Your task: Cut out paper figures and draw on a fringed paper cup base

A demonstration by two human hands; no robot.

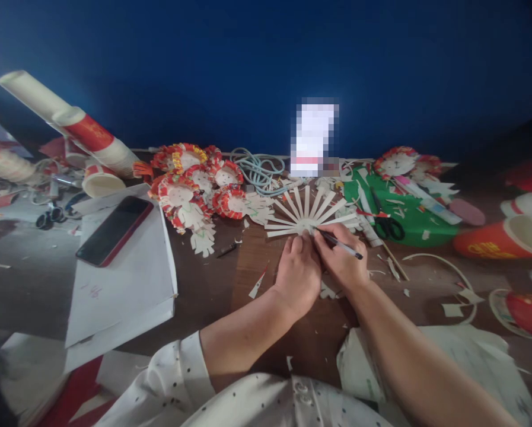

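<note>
A white paper piece cut into a fan of narrow strips (307, 204) lies on the dark wooden table in front of me. My left hand (299, 267) rests at its lower edge with the fingers curled down on the paper, keeping hold of it. In my right hand (343, 252) is a pen (343, 245), its tip end near the centre of the fan. Both hands sit close together, and the fingers partly cover the fan's base. A small paper cutout (329, 290) pokes out beneath my hands.
Left are a phone (114, 230) on a white box (127, 296) and several red-and-white paper crafts (181, 190). Behind lies a coiled cable (259, 169). Right are black-handled scissors (390, 227) on green paper (421, 234) and red paper cups (492, 240). Scraps are scattered about.
</note>
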